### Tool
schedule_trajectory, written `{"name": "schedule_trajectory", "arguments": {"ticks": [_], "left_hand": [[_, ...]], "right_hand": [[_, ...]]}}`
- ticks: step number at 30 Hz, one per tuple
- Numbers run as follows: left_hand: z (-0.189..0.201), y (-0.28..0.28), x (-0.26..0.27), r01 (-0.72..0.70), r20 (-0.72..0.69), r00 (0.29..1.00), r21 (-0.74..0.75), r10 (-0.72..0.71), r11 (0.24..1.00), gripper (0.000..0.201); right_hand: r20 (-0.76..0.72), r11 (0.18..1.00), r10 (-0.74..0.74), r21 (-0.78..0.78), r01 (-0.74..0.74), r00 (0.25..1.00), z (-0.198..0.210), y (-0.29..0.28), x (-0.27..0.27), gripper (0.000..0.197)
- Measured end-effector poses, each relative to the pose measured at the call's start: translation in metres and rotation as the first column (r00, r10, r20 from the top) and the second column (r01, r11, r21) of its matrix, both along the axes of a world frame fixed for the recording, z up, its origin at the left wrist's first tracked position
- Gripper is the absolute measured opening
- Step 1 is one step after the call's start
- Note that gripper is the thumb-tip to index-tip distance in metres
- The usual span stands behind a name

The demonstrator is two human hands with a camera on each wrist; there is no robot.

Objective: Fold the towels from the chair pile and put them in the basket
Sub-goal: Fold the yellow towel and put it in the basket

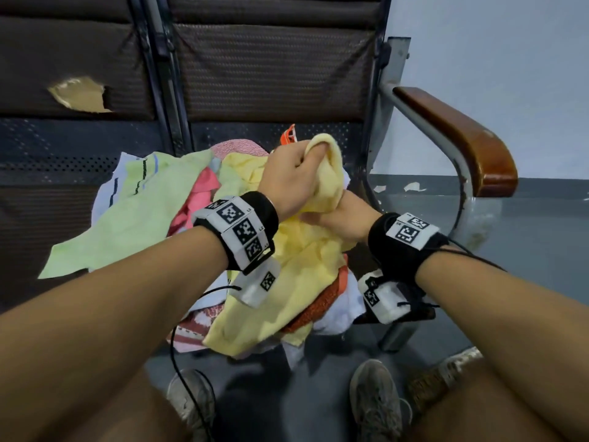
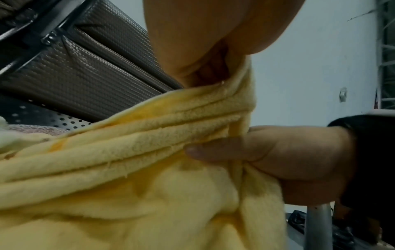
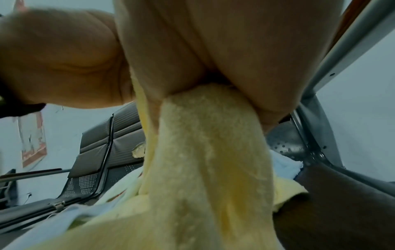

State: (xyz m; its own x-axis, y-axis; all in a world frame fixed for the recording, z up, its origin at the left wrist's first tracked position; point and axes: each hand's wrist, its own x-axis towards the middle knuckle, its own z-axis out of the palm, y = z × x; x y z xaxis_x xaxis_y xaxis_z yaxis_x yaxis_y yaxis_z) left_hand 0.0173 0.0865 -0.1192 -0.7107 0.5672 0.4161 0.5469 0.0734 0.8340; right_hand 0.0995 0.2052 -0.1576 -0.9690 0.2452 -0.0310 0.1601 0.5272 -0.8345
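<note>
Yellow terry towel (image 1: 318,250) draping centre frame over chair pile (image 1: 143,212) | left hand (image 1: 288,180) clenching its bunched top, upper centre | right hand (image 1: 345,220) gripping just below | long axis running down toward lower frame.

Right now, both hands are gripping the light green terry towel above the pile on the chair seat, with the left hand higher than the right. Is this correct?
Not quite: the colour is wrong. Both hands grip the pale yellow terry towel, not the green one. The head view shows the left hand higher and the right hand lower on it, above the pile. The light green striped towel lies untouched on the pile's left.
</note>
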Motion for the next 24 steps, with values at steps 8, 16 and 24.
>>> {"name": "schedule_trajectory", "arguments": {"ticks": [8, 16, 24], "left_hand": [[-0.028, -0.033, -0.037, -0.092, -0.196, 0.980, -0.633, -0.045, 0.769, 0.062], [-0.006, -0.030, -0.020, 0.048, 0.511, 0.857, -0.193, 0.059, 0.980, 0.029], [0.007, -0.015, -0.002, 0.114, 0.622, 0.782, -0.086, -0.037, 0.990, 0.013]], "right_hand": [[-0.325, 0.828, -0.534, -0.015, 0.560, 0.781, 0.044, 0.040, 0.005, 0.041], [-0.170, 0.799, -0.597, -0.041, 0.600, 0.784, 0.033, 0.049, 0.021, 0.024], [-0.055, 0.881, -0.425, 0.201, 0.427, 0.903, 0.020, 0.032, 0.020, 0.028]]}}
